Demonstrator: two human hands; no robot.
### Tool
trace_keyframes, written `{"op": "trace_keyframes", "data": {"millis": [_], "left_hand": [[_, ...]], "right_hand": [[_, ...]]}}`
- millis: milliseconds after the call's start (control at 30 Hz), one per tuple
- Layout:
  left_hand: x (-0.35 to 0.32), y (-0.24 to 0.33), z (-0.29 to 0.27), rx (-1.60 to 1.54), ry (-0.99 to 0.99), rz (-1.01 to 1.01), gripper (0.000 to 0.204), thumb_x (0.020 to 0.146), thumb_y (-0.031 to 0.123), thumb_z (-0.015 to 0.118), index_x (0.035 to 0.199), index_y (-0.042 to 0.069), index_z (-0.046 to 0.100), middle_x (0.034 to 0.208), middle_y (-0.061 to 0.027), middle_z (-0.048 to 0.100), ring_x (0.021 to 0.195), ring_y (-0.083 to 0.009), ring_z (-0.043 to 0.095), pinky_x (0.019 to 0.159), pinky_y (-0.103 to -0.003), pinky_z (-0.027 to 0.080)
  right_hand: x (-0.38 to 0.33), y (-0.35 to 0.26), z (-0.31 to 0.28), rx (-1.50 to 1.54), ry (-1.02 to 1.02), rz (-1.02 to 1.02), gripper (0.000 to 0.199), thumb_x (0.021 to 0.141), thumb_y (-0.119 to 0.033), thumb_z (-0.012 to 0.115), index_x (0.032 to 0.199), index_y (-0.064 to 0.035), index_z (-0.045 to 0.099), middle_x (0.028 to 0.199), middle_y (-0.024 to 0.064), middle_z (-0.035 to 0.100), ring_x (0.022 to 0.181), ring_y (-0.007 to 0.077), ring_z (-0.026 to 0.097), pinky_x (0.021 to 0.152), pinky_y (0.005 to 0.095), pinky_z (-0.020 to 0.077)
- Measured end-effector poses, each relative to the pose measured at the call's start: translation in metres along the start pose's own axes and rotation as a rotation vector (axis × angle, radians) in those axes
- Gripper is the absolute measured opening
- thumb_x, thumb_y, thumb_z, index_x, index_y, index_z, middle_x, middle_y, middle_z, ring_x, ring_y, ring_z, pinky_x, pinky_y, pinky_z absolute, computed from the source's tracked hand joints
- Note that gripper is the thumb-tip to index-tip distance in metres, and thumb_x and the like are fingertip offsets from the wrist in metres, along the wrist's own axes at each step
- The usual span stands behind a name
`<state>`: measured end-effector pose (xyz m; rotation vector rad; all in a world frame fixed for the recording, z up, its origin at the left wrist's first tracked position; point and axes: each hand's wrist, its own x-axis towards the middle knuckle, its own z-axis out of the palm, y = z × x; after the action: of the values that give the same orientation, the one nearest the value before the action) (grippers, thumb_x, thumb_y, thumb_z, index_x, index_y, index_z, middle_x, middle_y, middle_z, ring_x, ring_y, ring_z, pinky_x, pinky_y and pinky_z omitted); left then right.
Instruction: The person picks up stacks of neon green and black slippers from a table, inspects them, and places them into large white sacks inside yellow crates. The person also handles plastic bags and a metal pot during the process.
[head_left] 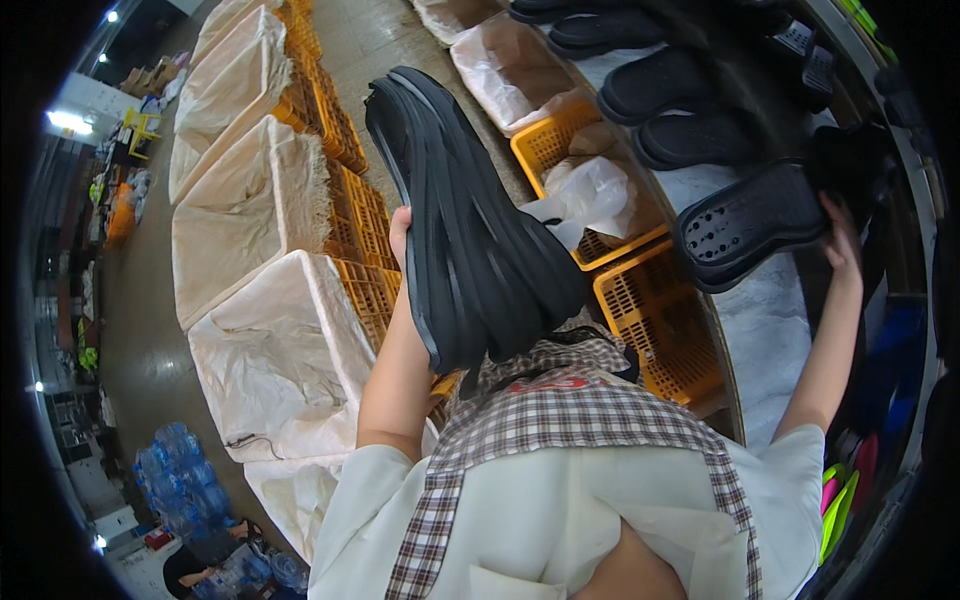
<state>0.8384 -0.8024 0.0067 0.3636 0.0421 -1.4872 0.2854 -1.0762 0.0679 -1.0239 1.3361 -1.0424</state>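
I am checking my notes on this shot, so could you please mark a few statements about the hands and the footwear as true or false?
1. The left hand holds a stack of black soles. True.
2. The right hand grips a yellow crate. False: it holds a black perforated slipper at the work surface.
3. The slippers on the work surface are white. False: they are black.
4. Orange-yellow plastic crates stand below the work surface. True.
5. Large white sacks stand open on the floor at the person's left. True.
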Motion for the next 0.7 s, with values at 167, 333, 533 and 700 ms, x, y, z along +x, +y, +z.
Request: {"op": "trace_keyframes", "data": {"millis": [167,333,533,700], "left_hand": [[-0.006,0.030,0.002,0.069,-0.066,0.263,0.049,0.090,0.026,0.054,0.126,-0.004,0.039,0.115,-0.0156,0.050,0.110,-0.0284,0.049,0.098,-0.040,0.042],[-0.012,0.064,-0.004,-0.168,-0.409,0.178,0.047,0.092,0.023,0.054,0.127,-0.004,0.036,0.115,-0.0163,0.048,0.113,-0.0272,0.046,0.101,-0.038,0.039],[0.003,0.143,-0.060,-0.041,-0.168,0.288,0.042,0.093,0.023,0.052,0.124,-0.003,0.042,0.115,-0.0160,0.050,0.109,-0.0264,0.049,0.097,-0.038,0.042],[0.004,0.189,-0.058,-0.150,-0.110,0.163,0.057,0.080,0.036,0.050,0.120,-0.005,0.051,0.112,-0.0192,0.059,0.099,-0.0331,0.060,0.087,-0.046,0.050]], "right_hand": [[-0.029,-0.045,0.053,0.087,0.011,-0.027,0.051,0.085,-0.021,0.067,0.127,0.0002,0.048,0.118,0.0139,0.058,0.109,0.0221,0.056,0.093,0.0308,0.0448],[-0.052,-0.075,0.145,0.049,-0.117,-0.177,0.032,0.089,-0.019,0.060,0.114,0.0006,0.055,0.104,0.0094,0.064,0.092,0.0177,0.064,0.078,0.0268,0.0528],[-0.068,-0.094,0.267,0.012,-0.260,-0.248,0.022,0.090,-0.018,0.059,0.106,-0.0036,0.059,0.095,0.0041,0.064,0.084,0.0126,0.064,0.073,0.0232,0.0518],[-0.069,-0.101,0.373,-0.011,-0.381,-0.248,0.022,0.089,-0.021,0.061,0.103,-0.0048,0.058,0.090,0.0016,0.063,0.080,0.0097,0.062,0.071,0.0228,0.0513]]}}
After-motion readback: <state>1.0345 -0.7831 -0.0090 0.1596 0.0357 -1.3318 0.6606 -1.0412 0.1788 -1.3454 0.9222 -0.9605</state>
